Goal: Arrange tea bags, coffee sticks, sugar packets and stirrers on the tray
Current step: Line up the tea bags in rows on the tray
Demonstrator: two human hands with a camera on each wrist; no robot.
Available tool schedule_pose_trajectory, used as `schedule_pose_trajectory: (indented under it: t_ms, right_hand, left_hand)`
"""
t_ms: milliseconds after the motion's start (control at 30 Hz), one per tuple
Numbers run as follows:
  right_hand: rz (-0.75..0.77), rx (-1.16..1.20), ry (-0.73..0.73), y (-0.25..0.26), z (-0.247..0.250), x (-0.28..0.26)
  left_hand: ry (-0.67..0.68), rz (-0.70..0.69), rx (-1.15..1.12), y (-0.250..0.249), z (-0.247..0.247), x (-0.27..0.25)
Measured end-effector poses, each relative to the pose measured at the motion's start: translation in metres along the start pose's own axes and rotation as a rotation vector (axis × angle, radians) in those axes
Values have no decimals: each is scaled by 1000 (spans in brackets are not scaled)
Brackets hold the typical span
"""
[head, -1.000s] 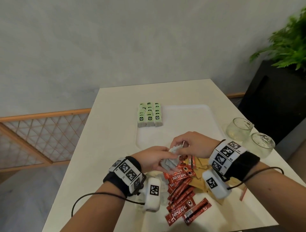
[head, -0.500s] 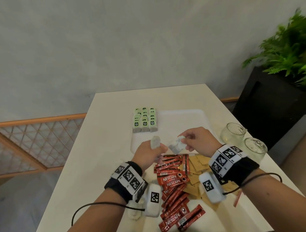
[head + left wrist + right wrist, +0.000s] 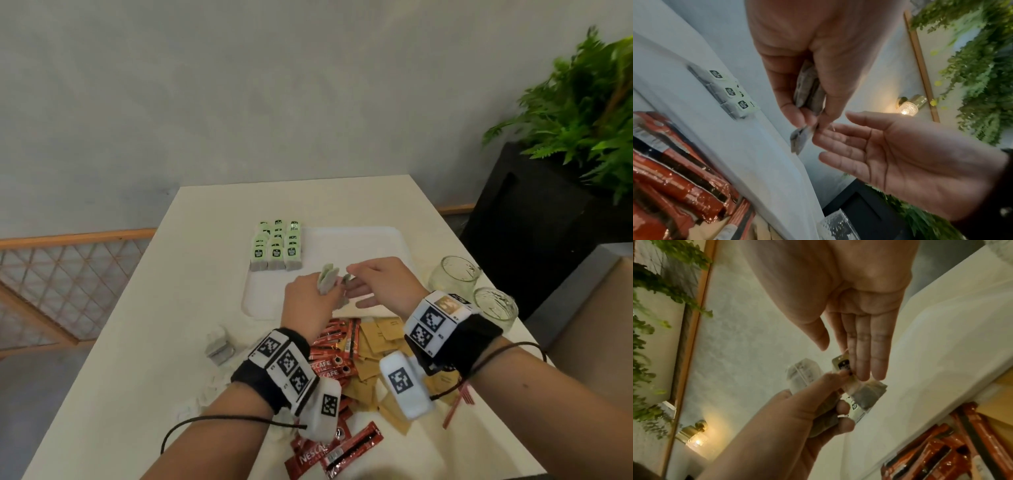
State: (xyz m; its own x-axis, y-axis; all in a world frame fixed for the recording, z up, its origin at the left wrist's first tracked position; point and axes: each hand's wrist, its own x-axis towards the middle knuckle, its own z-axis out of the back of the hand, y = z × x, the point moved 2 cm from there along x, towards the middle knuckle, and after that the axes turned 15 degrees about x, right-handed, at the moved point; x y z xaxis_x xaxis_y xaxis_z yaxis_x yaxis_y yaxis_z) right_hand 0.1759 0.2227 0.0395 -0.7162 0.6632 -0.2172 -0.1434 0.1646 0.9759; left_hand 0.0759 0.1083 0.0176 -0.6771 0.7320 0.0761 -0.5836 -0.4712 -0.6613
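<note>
My left hand hovers over the white tray's near edge and grips a small bunch of tea bags; in the left wrist view one tea bag hangs from its fingertips. My right hand faces it with straight fingers touching that bag's tag, thumb apart. Green-tagged tea bags stand in rows at the tray's left end. Red coffee sticks, brown sugar packets and reddish stirrers lie piled on the table under my wrists.
Two empty glass jars stand right of the tray near the table's right edge. A few loose tea bags lie on the table to the left. A black planter with a fern stands beyond the right edge.
Both hands rose from the pile to the tray's near edge. The right hand's tea bag went over to the left hand, and the right fingers straightened.
</note>
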Motion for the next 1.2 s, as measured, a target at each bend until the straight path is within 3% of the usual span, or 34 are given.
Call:
schedule_pose_trajectory:
  t_ms: [67,200,400,567,733,1200]
  right_hand:
    - [14,-76,35,-1,0,1]
    - [176,-449,79,-6,-5,14]
    - [99,-278,147,-15,-43,43]
    - [-7,-301,126,-37,-75,83]
    - [-8,-322,-7,-45,-91,122]
    - [40,-268,26,-35,-149,184]
  left_hand:
    - [39,67,-32,5,4,2]
    - [153,169,-183,18,18,5]
    - [334,263,-413,53,49,19]
    - [440,472,-606,106,75,24]
    - [441,574,-776,142,90,40]
    - [408,610,-884,167,85,85]
